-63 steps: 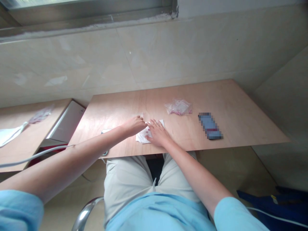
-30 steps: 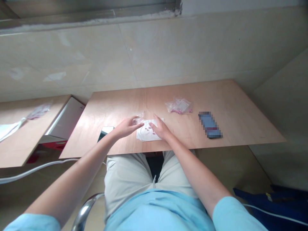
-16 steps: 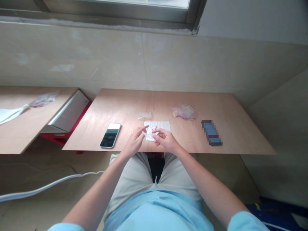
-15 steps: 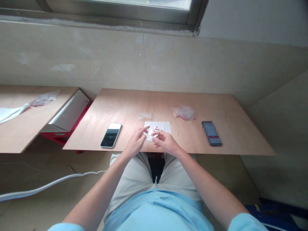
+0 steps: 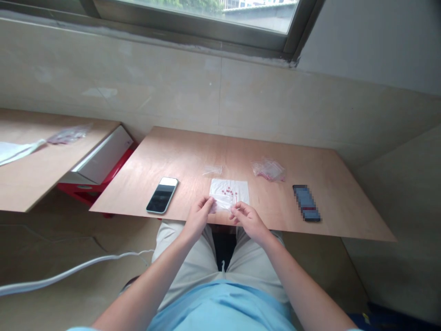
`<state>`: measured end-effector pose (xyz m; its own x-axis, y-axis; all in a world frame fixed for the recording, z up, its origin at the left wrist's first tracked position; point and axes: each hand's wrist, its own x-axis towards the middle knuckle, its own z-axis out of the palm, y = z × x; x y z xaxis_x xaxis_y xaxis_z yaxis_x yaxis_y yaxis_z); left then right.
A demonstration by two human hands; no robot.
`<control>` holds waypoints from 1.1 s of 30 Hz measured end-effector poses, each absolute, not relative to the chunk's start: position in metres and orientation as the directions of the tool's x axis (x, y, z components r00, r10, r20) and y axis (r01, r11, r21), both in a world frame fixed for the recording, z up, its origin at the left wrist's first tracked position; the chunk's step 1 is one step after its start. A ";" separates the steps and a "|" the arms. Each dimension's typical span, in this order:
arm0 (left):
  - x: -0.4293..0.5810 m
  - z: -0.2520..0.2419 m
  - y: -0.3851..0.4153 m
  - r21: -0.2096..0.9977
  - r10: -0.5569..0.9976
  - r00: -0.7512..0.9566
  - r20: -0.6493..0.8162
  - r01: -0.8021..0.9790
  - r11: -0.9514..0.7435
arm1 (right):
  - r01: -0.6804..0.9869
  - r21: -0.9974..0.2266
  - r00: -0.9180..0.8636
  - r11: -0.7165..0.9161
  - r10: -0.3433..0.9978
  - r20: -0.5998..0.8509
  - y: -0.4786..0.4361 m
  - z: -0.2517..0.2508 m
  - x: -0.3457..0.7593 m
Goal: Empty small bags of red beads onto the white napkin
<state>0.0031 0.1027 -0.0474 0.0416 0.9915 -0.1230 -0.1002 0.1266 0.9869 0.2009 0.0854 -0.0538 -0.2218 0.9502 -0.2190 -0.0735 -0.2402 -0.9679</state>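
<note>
My left hand [image 5: 199,216] and my right hand [image 5: 247,219] are at the near edge of the wooden table [image 5: 193,156]. Both are closed in pinches on a small clear plastic bag [image 5: 221,205] stretched between their fingertips. Just beyond the bag lies a white paper sheet [image 5: 237,186] with several small red beads [image 5: 229,191] on it. An empty small clear bag [image 5: 212,170] lies behind the sheet. Further right is a clear bag of red beads [image 5: 269,170].
A dark phone [image 5: 161,195] lies left of my hands, and a dark blurred flat object [image 5: 306,202] lies at the right. A second table [image 5: 41,170] with a white box [image 5: 103,156] stands to the left. A white cable [image 5: 69,273] crosses the floor.
Both hands have drawn back from the white sheet to the table's near edge, now pinching a small clear bag between them. The view has tilted up, showing the phone and window.
</note>
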 end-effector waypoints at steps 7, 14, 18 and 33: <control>0.003 -0.049 0.101 0.996 0.995 -0.065 -0.080 0.045 0.083 | -0.095 -0.969 -0.262 -0.227 0.945 -0.196 0.087 -0.055 0.203; 0.003 -0.041 0.101 0.997 0.997 -0.060 -0.057 0.053 0.060 | -0.160 -0.966 -0.204 -0.202 0.965 -0.168 0.088 -0.053 0.205; 0.005 -0.040 0.100 0.996 0.996 -0.005 -0.088 -0.033 0.087 | -0.243 -0.934 -0.182 -0.263 0.958 -0.222 0.088 -0.052 0.203; -0.006 -0.039 0.104 0.980 0.998 0.037 -0.049 0.193 0.040 | -0.270 -0.926 -0.089 -0.265 0.964 -0.251 0.092 -0.062 0.208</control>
